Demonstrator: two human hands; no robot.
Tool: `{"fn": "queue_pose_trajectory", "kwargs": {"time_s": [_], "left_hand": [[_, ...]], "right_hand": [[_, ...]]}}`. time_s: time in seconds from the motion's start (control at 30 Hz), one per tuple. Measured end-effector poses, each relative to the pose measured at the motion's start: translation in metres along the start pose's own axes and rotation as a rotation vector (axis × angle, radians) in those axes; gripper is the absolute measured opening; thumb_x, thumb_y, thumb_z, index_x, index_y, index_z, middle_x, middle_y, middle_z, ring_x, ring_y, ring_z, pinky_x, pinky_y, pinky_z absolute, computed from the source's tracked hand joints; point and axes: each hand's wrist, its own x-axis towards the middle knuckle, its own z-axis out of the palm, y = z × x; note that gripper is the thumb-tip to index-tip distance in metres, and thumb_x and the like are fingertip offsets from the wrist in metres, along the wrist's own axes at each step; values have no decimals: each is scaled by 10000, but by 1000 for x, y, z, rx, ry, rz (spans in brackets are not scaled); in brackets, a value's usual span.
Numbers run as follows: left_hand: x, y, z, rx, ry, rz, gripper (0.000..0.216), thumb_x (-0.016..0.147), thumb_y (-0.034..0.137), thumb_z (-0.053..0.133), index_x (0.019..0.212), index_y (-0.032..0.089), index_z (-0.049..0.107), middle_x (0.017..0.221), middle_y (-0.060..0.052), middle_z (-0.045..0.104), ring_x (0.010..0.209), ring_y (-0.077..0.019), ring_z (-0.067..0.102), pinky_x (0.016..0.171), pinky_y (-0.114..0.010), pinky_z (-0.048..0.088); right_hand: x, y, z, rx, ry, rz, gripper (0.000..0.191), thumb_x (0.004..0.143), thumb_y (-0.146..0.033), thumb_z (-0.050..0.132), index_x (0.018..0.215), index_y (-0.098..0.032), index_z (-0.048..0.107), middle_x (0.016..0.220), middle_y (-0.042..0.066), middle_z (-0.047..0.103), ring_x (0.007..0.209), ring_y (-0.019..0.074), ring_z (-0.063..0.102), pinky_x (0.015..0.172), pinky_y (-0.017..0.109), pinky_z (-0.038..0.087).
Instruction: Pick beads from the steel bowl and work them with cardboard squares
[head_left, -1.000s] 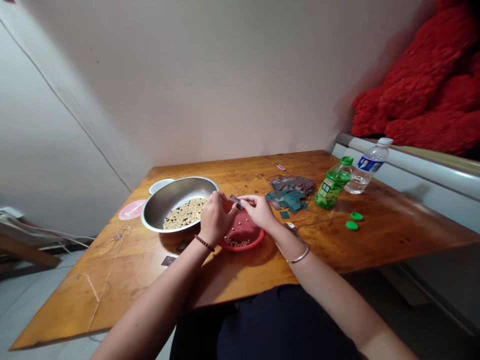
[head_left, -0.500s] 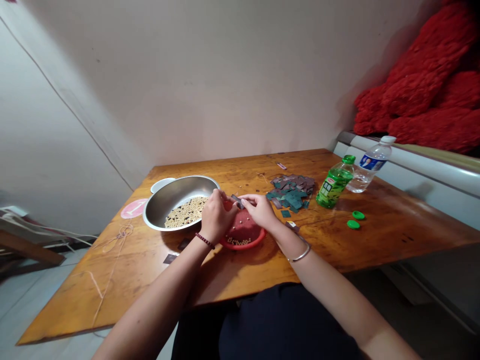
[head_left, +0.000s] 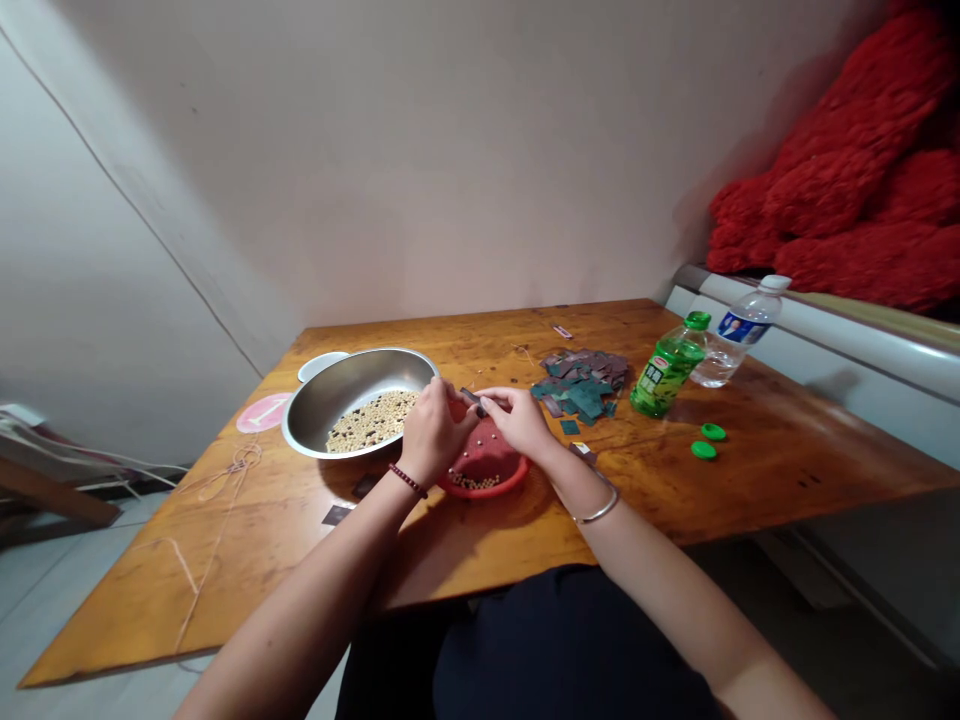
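My left hand [head_left: 431,430] and my right hand [head_left: 517,420] meet above a small red dish [head_left: 484,470] that holds a few pale beads. Both hands pinch one small dark flat piece [head_left: 472,398] between their fingertips. To the left stands a steel bowl [head_left: 352,400] with many pale beads in it. A heap of small dark and green squares [head_left: 581,380] lies just right of my right hand.
A green bottle [head_left: 666,365] and a clear water bottle [head_left: 731,335] stand at the table's right, with two green caps [head_left: 705,442] nearby. A pink round tag [head_left: 262,412] and loose string [head_left: 225,475] lie left. A red fluffy blanket [head_left: 840,170] sits at the far right.
Both hands stay over the red dish with only slight finger movement on the small dark piece. The view shifted a little.
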Motion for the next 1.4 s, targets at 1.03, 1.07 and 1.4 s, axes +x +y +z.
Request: {"fn": "queue_pose_trajectory", "kwargs": {"time_s": [1.03,1.07,1.4], "left_hand": [[1,1,-1,14,31,-56,286,725,364,613,847,230,391,826,-11,648,738,-172,583,618,-278,382],[1,1,-1,10,45,-70,283,726,356,611,850,231,390,821,-8,650,731,-170,583,615,-278,381],[2,2,-4,-96,20,-53,301,724,335,617,854,234,365,811,12,667,689,-146,581,624,-273,395]], "right_hand": [[-1,0,-1,-80,-10,-23,199,839,-225,540,946,-188,704,940,62,732,874,194,692,814,305,535],[-1,-1,-1,-76,-16,-26,201,841,-224,537,945,-189,705,943,60,732,875,193,691,816,305,534],[-1,-3,0,-28,-26,-14,196,840,-213,534,934,-183,703,940,64,732,874,192,692,824,306,533]]}}
